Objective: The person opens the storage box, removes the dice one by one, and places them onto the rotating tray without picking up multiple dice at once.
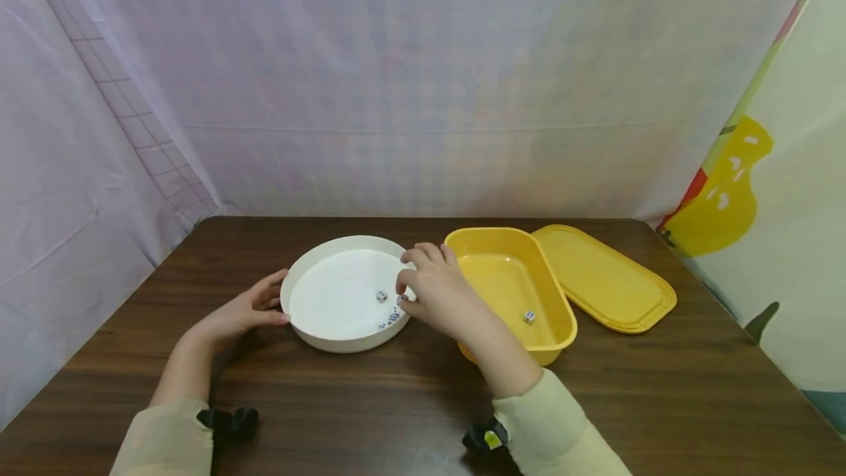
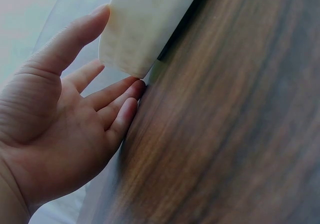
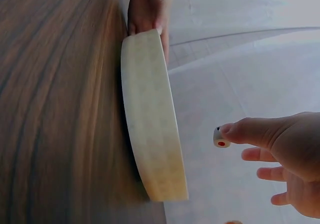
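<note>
A round white tray (image 1: 344, 292) lies on the table with several small dice inside, most along its right side and one die (image 1: 381, 296) apart from them. My left hand (image 1: 241, 312) rests against the tray's left side, thumb and fingertips touching its wall; in the left wrist view the fingers of that hand (image 2: 65, 104) look fairly straight. Over the tray's right rim is my right hand (image 1: 436, 289). Its thumb pinches a white die (image 3: 221, 137) with a red dot, held above the rim in the right wrist view. The opposing fingertip is hidden there.
Right of the tray stands a yellow box (image 1: 496, 270) holding one die (image 1: 529, 317). A yellow lid (image 1: 611, 281) lies beyond it on the right. The brown wooden table (image 1: 344, 410) backs onto a pale curtain (image 1: 423, 94).
</note>
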Demonstrator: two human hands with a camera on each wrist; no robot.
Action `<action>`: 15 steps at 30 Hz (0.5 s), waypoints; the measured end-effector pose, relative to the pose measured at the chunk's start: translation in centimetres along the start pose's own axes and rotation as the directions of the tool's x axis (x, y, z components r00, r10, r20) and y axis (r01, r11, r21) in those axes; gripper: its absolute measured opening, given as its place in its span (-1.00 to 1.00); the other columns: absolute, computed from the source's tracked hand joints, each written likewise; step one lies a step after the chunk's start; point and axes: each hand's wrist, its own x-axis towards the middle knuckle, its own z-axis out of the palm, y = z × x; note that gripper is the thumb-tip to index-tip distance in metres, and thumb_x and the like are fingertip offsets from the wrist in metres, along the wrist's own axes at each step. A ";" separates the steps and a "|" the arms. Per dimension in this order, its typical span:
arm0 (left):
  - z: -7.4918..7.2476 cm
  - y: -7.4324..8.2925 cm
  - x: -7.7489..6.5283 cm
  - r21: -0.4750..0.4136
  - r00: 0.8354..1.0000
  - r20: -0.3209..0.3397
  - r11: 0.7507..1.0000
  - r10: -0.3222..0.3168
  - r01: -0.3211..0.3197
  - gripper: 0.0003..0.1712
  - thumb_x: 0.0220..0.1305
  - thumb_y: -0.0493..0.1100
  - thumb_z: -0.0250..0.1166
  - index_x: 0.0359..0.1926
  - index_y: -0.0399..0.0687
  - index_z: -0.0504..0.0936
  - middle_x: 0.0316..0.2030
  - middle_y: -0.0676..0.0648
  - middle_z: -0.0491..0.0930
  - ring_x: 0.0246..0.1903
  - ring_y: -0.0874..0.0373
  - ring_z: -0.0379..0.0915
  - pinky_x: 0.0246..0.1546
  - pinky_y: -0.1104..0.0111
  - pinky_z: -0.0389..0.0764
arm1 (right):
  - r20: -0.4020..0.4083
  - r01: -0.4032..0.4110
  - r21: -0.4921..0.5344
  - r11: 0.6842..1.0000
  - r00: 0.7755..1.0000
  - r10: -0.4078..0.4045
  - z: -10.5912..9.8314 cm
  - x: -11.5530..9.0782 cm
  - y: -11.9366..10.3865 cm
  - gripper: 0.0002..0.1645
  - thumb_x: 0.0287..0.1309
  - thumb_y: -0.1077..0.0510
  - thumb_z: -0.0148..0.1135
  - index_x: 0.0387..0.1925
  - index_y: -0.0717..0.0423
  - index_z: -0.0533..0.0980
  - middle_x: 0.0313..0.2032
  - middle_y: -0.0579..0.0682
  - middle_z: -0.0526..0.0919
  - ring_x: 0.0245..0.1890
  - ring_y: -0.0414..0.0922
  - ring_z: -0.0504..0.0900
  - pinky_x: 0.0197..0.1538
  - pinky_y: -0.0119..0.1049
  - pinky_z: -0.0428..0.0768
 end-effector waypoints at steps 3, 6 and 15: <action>0.0 0.0 0.0 0.000 1.000 0.000 1.000 -0.001 0.001 0.05 0.24 -0.24 0.29 0.50 -0.21 -0.25 0.38 -0.48 -0.06 0.36 -0.33 -0.15 0.26 -0.14 -0.09 | 0.004 -0.001 0.010 1.000 1.000 0.000 0.2 0.3 -0.4 -0.93 0.07 0.07 0.39 -0.41 -0.10 0.63 0.07 0.04 0.49 0.25 0.10 0.23 0.29 0.20 0.01; 0.0 -0.1 0.0 -0.006 1.000 -0.001 1.000 -0.004 0.004 0.05 0.24 -0.24 0.29 0.50 -0.20 -0.25 0.38 -0.47 -0.06 0.36 -0.32 -0.16 0.26 -0.15 -0.10 | 0.005 0.002 0.010 1.000 1.000 -0.002 0.4 0.5 -0.8 -0.93 0.08 0.05 0.39 -0.40 -0.10 0.63 0.07 0.04 0.49 0.23 0.08 0.24 0.29 0.19 0.03; -0.1 -0.1 0.0 -0.009 1.000 -0.003 1.000 -0.008 0.008 0.06 0.23 -0.22 0.31 0.50 -0.18 -0.23 0.38 -0.46 -0.04 0.35 -0.31 -0.13 0.26 -0.14 -0.09 | 0.018 -0.007 -0.002 1.000 1.000 0.007 1.4 1.2 -1.7 -0.94 0.10 0.03 0.37 -0.39 -0.13 0.63 0.08 0.03 0.48 0.24 0.07 0.24 0.28 0.19 0.04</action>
